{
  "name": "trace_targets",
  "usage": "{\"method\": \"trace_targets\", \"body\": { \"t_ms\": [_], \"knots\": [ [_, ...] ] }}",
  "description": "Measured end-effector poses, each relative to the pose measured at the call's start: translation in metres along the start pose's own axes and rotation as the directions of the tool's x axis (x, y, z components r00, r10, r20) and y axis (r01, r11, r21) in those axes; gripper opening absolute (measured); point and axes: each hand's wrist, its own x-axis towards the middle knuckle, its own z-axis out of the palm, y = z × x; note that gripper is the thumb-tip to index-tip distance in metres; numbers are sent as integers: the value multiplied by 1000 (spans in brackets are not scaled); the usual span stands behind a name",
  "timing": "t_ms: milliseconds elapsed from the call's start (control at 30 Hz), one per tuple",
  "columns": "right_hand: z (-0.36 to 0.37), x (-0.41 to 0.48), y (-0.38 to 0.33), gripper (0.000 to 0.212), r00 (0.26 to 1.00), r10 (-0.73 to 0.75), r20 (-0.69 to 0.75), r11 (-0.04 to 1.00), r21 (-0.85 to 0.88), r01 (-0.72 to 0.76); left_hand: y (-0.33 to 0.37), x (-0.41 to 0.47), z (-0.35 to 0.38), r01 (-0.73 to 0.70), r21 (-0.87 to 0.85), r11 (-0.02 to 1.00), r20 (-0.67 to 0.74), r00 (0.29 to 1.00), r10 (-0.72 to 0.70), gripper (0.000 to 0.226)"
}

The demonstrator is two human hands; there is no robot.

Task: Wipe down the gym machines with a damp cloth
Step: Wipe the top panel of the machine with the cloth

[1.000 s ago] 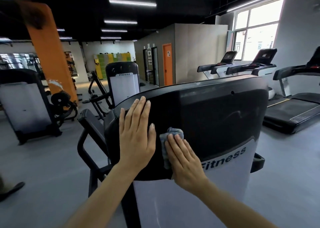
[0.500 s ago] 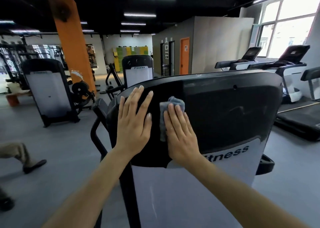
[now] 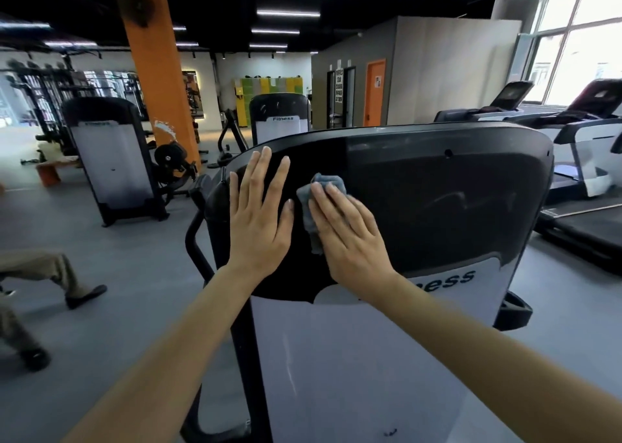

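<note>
In the near centre: one gym machine (image 3: pixel 437 190), an upright shroud with a glossy black upper panel and a white lower panel (image 3: pixel 353 358) bearing the partly covered letters "ness". On the black panel, left part: left hand (image 3: pixel 259 220), flat, fingers straight and spread, palm pressed to the surface, holding nothing. Just right of it: right hand (image 3: pixel 350 237), flat, fingers straight and close together, pressing a grey-blue cloth (image 3: pixel 305 207) against the same panel. The cloth is crumpled, showing past the fingertips and along the left edge of the hand, just beside the left thumb; the two hands are near but apart. Both forearms are bare. To the far left: a second white-panelled machine (image 3: pixel 111 160) and an orange pillar (image 3: pixel 154 72). Far centre: a third machine (image 3: pixel 281 123) marked "Fitness", coloured lockers (image 3: pixel 266 87) and an orange door (image 3: pixel 374 92). To the right: treadmills (image 3: pixel 572 133) below a bright window (image 3: pixel 585 38). At the left edge, on the grey floor (image 3: pixel 134 291): another person's trouser leg and dark shoe (image 3: pixel 85 296).
</note>
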Motion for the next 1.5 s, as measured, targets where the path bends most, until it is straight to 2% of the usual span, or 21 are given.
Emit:
{"method": "trace_targets", "body": {
  "t_ms": [100,233,367,433,567,667,833,933,1000,1100,1233,1333,1433,1500],
  "knots": [
    [10,-37,-11,58,1000,8,-7,1000,-1,-8,-4,0,-5,-23,29,999,24,999,22,68],
    [11,-86,-10,53,964,-199,175,977,110,182,-4,0,-14,-27,42,999,79,997,24,73],
    [-3,-59,9,39,942,-287,172,952,163,260,5,1,-18,3,61,998,97,995,-9,76],
    [-11,-31,20,35,963,-250,99,962,138,235,14,3,-20,-25,54,998,92,996,20,74],
    [-16,0,25,25,999,-25,-47,992,126,30,31,12,-18,-107,-1,994,110,988,107,69],
    [-5,-25,10,18,999,7,-53,988,151,1,35,13,-12,-103,22,994,117,988,100,68],
    [-2,-97,5,33,970,-175,167,972,185,144,31,9,-10,-128,71,989,111,987,120,67],
    [-5,-88,17,38,946,-258,195,961,155,230,37,13,-9,-100,111,989,65,993,94,62],
    [-8,-58,27,29,959,-242,150,966,128,224,42,21,-10,-70,113,991,26,997,68,57],
    [-21,-1,39,20,997,-75,-5,994,80,75,43,28,-6,-59,62,996,-6,998,60,52],
    [-23,17,34,21,992,56,-110,995,84,-47,37,23,2,-69,6,998,-28,997,69,52],
    [-11,-28,21,34,997,53,-57,990,131,-45,35,22,3,-83,5,997,-39,996,83,52],
    [-4,-78,17,47,996,-66,67,986,159,54,33,22,5,-86,11,996,-49,995,86,51],
    [-1,-82,24,51,986,-137,92,984,131,125,34,22,8,-78,14,997,-60,995,78,49]
  ]
}}
